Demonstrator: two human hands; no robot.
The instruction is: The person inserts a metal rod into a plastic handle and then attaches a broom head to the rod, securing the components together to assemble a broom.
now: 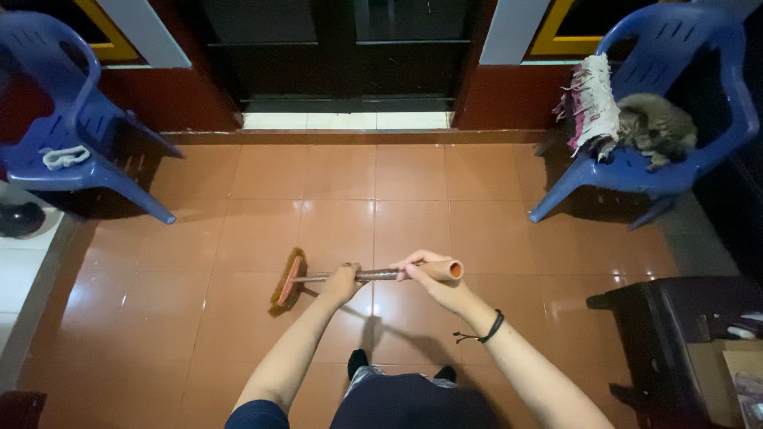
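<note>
Both hands grip a broom (366,276) over a reddish tiled floor (238,222): the left hand (342,283) has its fingers curled tight around the middle of the handle, while the right hand (429,276) wraps closed just behind the orange end cap. Both forearms reach forward, the right wrist bent inward and wearing a black band (491,327). The broom's long axis runs almost level across the view, its bristle head pointing left beyond the left fingers, resting on the tiles.
</note>
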